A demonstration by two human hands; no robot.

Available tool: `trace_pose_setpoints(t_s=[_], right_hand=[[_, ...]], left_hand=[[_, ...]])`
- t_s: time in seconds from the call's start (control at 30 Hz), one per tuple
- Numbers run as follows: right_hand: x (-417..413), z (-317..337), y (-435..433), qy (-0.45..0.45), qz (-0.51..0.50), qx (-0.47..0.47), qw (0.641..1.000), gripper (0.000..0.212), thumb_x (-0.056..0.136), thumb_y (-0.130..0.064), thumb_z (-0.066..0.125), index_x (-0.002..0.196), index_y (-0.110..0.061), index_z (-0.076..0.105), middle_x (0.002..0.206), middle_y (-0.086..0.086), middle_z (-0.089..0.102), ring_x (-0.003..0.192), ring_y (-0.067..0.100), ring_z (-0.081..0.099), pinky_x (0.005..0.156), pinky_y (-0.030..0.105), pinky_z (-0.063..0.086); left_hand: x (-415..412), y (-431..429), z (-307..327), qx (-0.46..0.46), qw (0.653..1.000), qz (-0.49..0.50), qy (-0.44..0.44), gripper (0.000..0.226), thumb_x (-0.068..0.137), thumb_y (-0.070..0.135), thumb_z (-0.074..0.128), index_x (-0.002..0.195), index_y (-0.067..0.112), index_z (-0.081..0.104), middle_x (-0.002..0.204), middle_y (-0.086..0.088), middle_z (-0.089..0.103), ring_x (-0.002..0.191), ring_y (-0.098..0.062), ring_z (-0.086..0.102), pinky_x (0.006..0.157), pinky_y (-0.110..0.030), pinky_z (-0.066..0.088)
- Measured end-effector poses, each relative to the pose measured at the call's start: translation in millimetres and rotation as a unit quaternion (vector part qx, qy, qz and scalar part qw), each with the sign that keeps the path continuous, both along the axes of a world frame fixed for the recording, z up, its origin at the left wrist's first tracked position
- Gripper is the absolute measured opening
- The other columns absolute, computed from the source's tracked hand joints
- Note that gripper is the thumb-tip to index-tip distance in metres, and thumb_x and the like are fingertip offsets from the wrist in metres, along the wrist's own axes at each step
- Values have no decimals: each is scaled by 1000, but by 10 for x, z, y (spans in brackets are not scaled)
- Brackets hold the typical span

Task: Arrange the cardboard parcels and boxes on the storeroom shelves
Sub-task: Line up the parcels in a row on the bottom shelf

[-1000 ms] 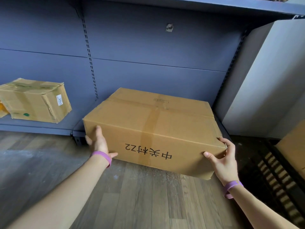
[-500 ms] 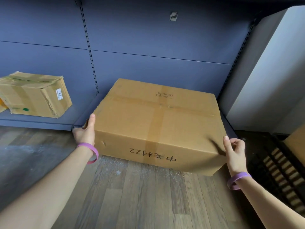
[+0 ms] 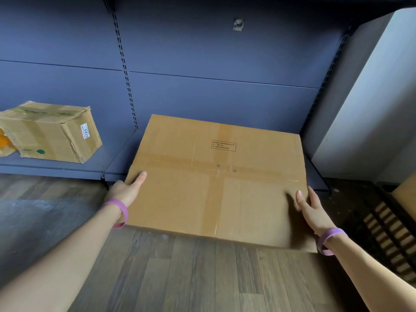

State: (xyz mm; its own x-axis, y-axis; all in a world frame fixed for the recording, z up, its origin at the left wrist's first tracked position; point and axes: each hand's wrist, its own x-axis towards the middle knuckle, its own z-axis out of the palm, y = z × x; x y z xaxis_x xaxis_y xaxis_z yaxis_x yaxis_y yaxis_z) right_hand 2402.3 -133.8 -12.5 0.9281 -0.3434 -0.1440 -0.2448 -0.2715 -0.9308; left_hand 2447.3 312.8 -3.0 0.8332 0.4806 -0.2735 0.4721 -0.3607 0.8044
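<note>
A large taped cardboard box [image 3: 216, 181] lies flat with its far part over the blue bottom shelf [image 3: 67, 167] and its near edge sticking out above the wooden floor. My left hand [image 3: 126, 190] grips its left edge, thumb on the top face, the other fingers hidden at the side. Near the front right corner my right hand [image 3: 313, 210] holds the box, thumb on top. A smaller, dented cardboard box [image 3: 51, 134] with a white label sits on the same shelf to the left.
The blue back panel and a slotted upright [image 3: 126, 75] rise behind the boxes. A pale wall [image 3: 371, 97] closes the right side. On the floor at right stand a dark slatted pallet [image 3: 387, 228] and another cardboard box [image 3: 407, 194]. An orange item [image 3: 4, 143] shows at the left edge.
The large box has gone forward and down onto the bottom shelf; its lettered front face is out of sight. Both hands slid from the front corners to the side edges.
</note>
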Motion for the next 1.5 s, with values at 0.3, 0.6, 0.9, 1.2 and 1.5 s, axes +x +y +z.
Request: trace_pose_setpoints(t_s=[0.3,0.6,0.9,1.2,1.5], right_hand=[[29,-199,15,28,8,11,1000,67,100,-43,49,156,-22,20,156,6,34,140,28,37,115,40,27],[27,-282,23,31,-17,38,999,56,98,-37,58,143,-16,31,125,5,50,114,22,49,102,37,39],[165,-68,56,-10,-32,23,999,39,91,-24,70,122,-4,59,114,15,67,106,32,63,100,43,47],[33,313,16,-97,-38,115,988,57,86,6,67,125,-31,52,117,-1,61,115,28,56,104,49,42],[-73,552,134,-167,-19,128,977,55,82,14,67,106,-35,55,119,-3,60,120,28,54,103,54,44]], left_hand=[[-26,33,-168,-73,997,-24,-2,72,92,61,58,151,30,31,132,2,54,115,-28,53,103,-43,41],[75,-30,-221,-106,994,22,-25,68,93,47,65,140,10,33,115,-5,48,102,-26,47,89,-40,38],[51,26,6,-160,983,12,-94,62,93,42,68,148,28,42,135,5,56,115,-21,54,103,-38,42],[-13,186,509,-233,958,110,-125,117,53,99,43,145,28,48,147,-1,52,133,-29,49,113,-52,35],[-181,241,1257,-229,957,87,-155,142,37,110,35,156,33,30,162,1,31,148,-28,32,120,-56,23]])
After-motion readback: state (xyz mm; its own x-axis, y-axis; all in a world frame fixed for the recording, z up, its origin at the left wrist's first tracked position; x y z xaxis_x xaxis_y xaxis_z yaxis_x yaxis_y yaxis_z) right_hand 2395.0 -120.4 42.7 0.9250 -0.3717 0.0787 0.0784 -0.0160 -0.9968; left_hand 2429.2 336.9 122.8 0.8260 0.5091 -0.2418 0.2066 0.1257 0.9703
